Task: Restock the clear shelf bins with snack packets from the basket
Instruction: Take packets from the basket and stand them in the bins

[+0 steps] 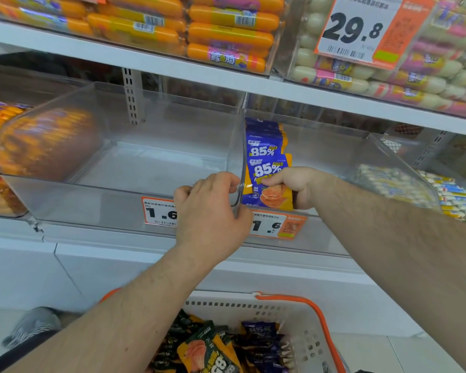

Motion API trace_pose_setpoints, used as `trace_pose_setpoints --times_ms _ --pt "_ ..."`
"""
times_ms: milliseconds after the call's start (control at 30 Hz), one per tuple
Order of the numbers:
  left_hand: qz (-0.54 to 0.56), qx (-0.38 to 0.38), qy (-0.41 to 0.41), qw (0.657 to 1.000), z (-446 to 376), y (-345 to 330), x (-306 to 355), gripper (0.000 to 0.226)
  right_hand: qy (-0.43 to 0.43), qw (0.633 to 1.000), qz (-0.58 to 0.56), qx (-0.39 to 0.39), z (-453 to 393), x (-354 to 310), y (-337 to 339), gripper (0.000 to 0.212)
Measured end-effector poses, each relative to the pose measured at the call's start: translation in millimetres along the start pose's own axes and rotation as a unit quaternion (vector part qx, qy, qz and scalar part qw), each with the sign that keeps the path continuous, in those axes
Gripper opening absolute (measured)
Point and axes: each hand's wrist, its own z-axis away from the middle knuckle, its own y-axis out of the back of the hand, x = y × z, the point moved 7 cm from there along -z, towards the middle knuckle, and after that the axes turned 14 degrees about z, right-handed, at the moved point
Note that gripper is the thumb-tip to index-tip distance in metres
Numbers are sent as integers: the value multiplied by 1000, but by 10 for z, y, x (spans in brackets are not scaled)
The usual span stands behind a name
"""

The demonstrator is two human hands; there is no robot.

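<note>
from the head view, my left hand (209, 211) curls over the front corner of the empty clear plastic shelf bin (124, 157), fingers hooked on its rim beside the divider wall. my right hand (293, 184) is inside the neighbouring clear bin (382, 157), fingers closed round a blue-and-orange snack packet (269, 181) standing upright at the front of a row of the same packets. below, the white plastic basket with orange handles (293, 319) holds more packets, dark and blue.
</note>
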Motion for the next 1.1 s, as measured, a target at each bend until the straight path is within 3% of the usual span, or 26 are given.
trace_pose_setpoints --times_ms 233,433,567,700,767,833,967,1033,1100 --pt "6 28 -13 999 -23 -30 25 27 7 999 -14 -51 35 -7 -86 25" --pt "13 28 3 1000 -33 -16 40 27 19 998 -14 -55 29 -14 -112 41" --pt "37 20 40 998 -83 -13 34 30 49 997 -51 -16 54 -95 -21 43" --pt "109 21 62 992 -140 5 116 30 156 979 -86 99 154 -244 298 67" --pt "125 23 28 992 -160 29 228 30 205 966 -82 136 234 -275 407 72" --pt "119 43 -43 991 -180 84 366 26 239 956 -70 154 305 -296 440 61" --pt "26 62 -164 984 -350 111 546 37 278 946 -81 144 308 -312 357 53" --pt "-46 16 -187 981 -532 33 658 50 293 946 -76 114 265 -316 271 60" --pt "-148 -93 -180 968 -744 -167 720 72 298 947 -73 92 211 -304 235 63"
